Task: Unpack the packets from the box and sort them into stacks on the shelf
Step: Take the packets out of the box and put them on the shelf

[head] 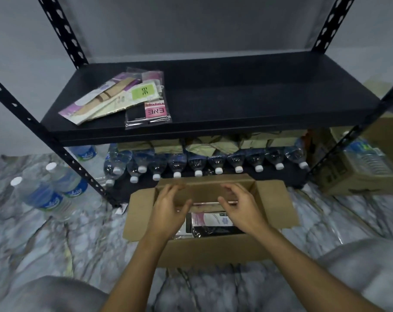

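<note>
An open cardboard box (278, 206) sits on the marble floor in front of a black metal shelf (247, 102). Inside it lie clear-wrapped packets (211, 222), pink-white and black. My left hand (170, 210) and my right hand (240, 208) hover over the box opening, fingers curled and apart, holding nothing. On the shelf's left part lie two groups of packets: a slanted beige and purple pile (101, 97) and a pile with pink labels (150, 102), partly overlapping each other.
A row of water bottles (197, 164) lies on the lower shelf with brown parcels behind. Three upright bottles (56, 188) stand on the floor at the left. Another carton with bottles (359, 163) stands at the right. My knees show at the bottom corners.
</note>
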`<act>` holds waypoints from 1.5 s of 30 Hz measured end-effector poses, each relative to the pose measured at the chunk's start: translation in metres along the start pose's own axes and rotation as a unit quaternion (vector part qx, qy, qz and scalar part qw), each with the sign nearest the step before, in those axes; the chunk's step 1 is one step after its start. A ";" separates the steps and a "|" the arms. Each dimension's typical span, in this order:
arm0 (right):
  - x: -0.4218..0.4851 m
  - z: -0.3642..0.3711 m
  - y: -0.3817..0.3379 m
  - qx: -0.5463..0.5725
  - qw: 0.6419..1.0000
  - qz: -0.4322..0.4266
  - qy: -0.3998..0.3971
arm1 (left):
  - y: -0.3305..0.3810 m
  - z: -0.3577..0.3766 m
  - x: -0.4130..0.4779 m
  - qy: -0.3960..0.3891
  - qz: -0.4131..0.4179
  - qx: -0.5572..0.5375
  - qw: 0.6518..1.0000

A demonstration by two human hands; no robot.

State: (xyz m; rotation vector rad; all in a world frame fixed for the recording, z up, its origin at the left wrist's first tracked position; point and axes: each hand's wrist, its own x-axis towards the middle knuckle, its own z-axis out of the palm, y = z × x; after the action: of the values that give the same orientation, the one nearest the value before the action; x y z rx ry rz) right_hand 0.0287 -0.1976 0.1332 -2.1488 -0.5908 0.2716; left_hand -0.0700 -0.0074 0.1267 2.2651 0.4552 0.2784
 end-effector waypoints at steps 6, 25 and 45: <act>0.000 0.008 0.036 -0.007 0.999 0.034 -0.023 | -0.024 0.034 -0.004 -0.037 -0.026 0.013 0.999; 0.047 0.067 0.145 -0.212 0.954 0.062 -0.203 | -0.106 0.140 0.049 -0.240 -0.080 0.146 0.956; 0.075 0.082 0.173 -0.295 0.941 0.080 -0.148 | -0.131 0.154 0.055 -0.157 -0.216 0.038 0.963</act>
State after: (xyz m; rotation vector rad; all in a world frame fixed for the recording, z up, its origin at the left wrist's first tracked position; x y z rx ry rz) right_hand 0.1155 -0.1915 -0.0530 -2.7695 -0.7352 0.5737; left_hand 0.0015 -0.0065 -0.0703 2.1605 0.7801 -0.3217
